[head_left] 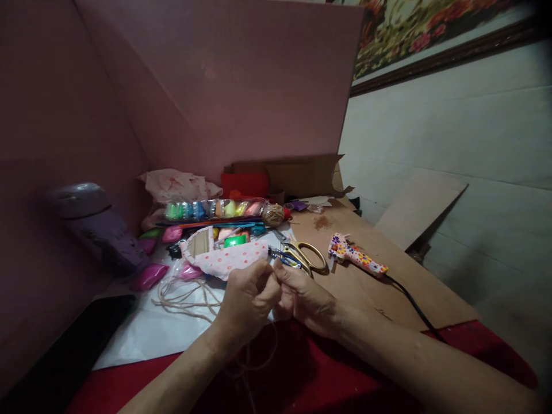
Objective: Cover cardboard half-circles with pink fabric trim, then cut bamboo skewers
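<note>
My left hand [250,299] and my right hand [308,299] meet in front of me, both closed, fingertips pinched together. A thin length of twine [276,345] hangs in a loop below them, and its upper part is hidden by my fingers. Loose loops of the same pale twine [185,299] lie on white paper left of my left hand. Just beyond my hands rests a cardboard piece covered in polka-dot cloth [241,259]. Gold-handled scissors [317,259] lie behind my right hand, with blue-handled pliers [287,259] beside them.
A flower-patterned glue gun [356,256] lies on the cardboard sheet [409,287] to the right, its black cord running off the edge. Clay packets [215,210] and a twine ball [273,215] sit at the back. A purple bottle [99,230] stands left.
</note>
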Motion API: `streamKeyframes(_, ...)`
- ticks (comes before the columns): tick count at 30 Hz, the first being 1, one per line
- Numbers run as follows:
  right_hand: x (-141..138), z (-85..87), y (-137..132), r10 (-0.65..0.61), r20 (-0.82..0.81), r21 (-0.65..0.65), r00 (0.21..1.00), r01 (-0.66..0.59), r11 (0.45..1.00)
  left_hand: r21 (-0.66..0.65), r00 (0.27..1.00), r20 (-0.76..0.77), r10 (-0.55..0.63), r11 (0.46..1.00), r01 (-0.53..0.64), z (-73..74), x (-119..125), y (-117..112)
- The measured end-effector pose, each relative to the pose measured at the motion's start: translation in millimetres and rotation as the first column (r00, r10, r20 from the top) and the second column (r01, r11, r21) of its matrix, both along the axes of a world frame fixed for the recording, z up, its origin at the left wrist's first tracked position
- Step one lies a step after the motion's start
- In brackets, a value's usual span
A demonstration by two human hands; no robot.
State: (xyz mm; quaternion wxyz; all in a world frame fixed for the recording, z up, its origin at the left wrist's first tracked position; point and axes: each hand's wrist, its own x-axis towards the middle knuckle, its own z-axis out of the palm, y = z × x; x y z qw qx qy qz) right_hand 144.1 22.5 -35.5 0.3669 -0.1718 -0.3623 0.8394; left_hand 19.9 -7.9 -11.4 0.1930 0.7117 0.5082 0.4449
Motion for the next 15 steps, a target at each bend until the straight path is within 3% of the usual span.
streamKeyframes(3,-0.1,3.7,-0.3,0.000,-0.081,-0.010,0.997,-0.001,1.000,0.055,0.998,0.050,0.042,0.998,-0.044,-1.6,0.4,-0.3)
streamKeyframes(7,0.5,7.4,0.2,0.006,-0.062,-0.029,0.998,-0.008,1.000,0.202,0.996,-0.039,-0.084,0.975,0.090,-1.8,3.5,-4.8)
streamKeyframes(11,-0.1,9.1,-2.5,0.008,-0.008,-0.039,1.000,-0.008,0.999,0.355,0.968,-0.175,-0.178,0.906,0.230,-3.4,9.7,-8.3)
streamKeyframes(15,-2.0,14.4,-7.4,-0.024,0.062,-0.075,0.998,0.029,0.997,0.509,0.942,-0.307,-0.135,0.813,0.282,-5.0,13.1,-8.0)
